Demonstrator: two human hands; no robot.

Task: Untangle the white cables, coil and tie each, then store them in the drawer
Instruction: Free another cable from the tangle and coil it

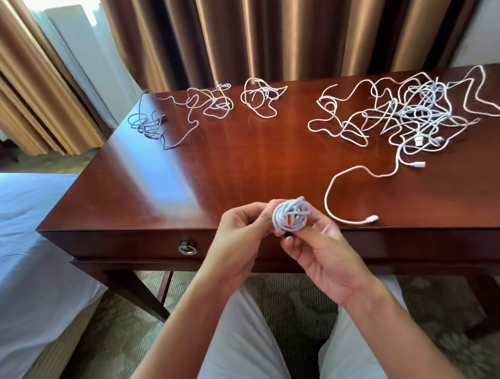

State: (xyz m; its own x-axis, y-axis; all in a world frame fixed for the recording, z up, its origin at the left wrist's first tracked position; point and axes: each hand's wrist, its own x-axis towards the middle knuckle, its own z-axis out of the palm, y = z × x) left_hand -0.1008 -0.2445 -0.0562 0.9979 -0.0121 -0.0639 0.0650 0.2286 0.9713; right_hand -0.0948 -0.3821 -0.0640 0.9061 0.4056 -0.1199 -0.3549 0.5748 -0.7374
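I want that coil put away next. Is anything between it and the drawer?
Yes. The coiled cable, held in both the left hand and right hand, sits just above the drawer front, but the drawer is closed; its ring pull is untouched.

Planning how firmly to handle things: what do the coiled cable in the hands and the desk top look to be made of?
Coiled cable: looks like a matte, braided fabric sheath, pale grey-white with an orange connector part; the weave is too fine to confirm. Desk top: reddish-brown wood or veneer under glossy lacquer, judging by its grain streaks and the bright window reflections.
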